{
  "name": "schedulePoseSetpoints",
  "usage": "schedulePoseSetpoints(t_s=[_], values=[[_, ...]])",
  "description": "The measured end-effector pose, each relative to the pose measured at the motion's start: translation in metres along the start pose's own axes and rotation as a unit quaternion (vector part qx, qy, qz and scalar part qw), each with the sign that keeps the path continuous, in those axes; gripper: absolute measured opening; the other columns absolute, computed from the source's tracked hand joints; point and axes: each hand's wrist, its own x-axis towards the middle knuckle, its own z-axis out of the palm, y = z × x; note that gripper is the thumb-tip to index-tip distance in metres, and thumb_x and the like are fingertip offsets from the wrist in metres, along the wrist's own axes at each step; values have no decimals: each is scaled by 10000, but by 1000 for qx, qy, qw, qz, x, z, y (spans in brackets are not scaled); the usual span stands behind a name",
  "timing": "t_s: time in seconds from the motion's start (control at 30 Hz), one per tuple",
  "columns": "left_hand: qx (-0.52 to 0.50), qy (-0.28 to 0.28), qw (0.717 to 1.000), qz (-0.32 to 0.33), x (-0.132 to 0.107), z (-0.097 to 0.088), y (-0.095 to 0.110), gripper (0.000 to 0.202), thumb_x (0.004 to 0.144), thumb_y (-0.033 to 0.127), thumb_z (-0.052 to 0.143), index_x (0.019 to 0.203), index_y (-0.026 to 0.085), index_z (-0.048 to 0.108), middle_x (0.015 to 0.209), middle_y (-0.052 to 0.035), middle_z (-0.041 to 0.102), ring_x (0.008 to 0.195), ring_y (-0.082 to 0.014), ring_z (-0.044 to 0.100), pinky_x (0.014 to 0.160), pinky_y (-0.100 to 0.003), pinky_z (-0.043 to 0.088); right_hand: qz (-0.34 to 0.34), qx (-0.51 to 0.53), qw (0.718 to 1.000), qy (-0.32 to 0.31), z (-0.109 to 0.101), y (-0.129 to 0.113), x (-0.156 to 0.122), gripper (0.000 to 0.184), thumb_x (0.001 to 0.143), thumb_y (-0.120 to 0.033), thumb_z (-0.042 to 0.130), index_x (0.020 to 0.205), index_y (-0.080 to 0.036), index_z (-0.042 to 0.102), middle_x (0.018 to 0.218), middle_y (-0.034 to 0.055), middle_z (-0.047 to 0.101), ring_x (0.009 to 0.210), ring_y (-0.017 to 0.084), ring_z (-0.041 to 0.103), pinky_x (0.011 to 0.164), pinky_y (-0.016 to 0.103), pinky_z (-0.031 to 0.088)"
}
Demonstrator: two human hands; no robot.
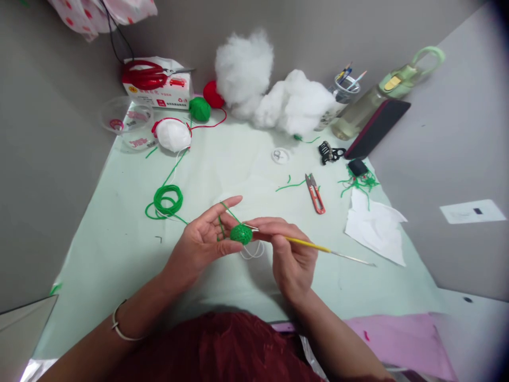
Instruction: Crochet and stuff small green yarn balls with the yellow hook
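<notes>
My left hand (204,239) pinches a small round green crochet piece (240,234) between thumb and fingers. Green yarn runs over its raised index finger down to the piece. In my right hand (292,254) is a yellow-handled crochet hook (308,243), held like a pencil. Its near tip meets the crochet piece, while the other metal end points right. A thin white thread (254,252) loops below the piece. Left of my left hand lies a coil of green yarn (167,200), with a strand leading toward that hand.
White stuffing (244,69) is heaped at the back, beside red (213,94) and green yarn balls (200,109). Red scissors (147,75) rest on a box (159,98). Thread snips (315,194), a hair clip (331,153), a phone (377,129) and a bottle (360,111) are at right.
</notes>
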Motion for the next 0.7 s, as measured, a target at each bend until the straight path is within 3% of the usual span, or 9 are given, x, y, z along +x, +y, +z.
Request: schedulePoseSetpoints(t_s=[0.13,0.27,0.37,0.5,0.7], values=[[-14,-10,1000,1,-1,2,0,637,778,127,884,1353,337,707,890,36,663,811,-85,652,786,-197,523,3,22,1000,-6,-2,-1,0,219,1044,-271,585,1125,-276,788,1108,74,813,1042,222,766,803,375,683],[-28,-10,999,-16,-2,3,1,646,752,173,917,1345,333,717,871,34,642,819,-93,647,807,-209,527,64,115,991,-2,-4,-1,3,203,1048,-319,585,1078,-280,782,1059,49,821,907,189,793,764,338,683],[-17,-15,1000,-13,-3,3,-1,647,762,179,911,1352,350,708,881,37,624,845,-96,643,846,-222,533,88,128,988,-4,-5,-1,5,198,1047,-330,590,1057,-285,783,1048,34,823,899,169,786,784,316,663],[44,-23,998,27,-4,2,-5,667,792,164,885,1375,408,673,964,37,632,946,-124,668,925,-264,537,87,75,993,-29,-7,1,6,198,1039,-351,609,1041,-293,798,1078,39,814,1006,183,754,830,325,616],[183,-16,979,85,-3,-1,-5,579,839,174,847,1370,333,679,1018,-3,712,1075,-188,675,1096,-344,452,106,95,990,-18,-10,4,8,188,1033,-359,620,1016,-301,799,1022,23,804,912,158,726,786,295,582]])
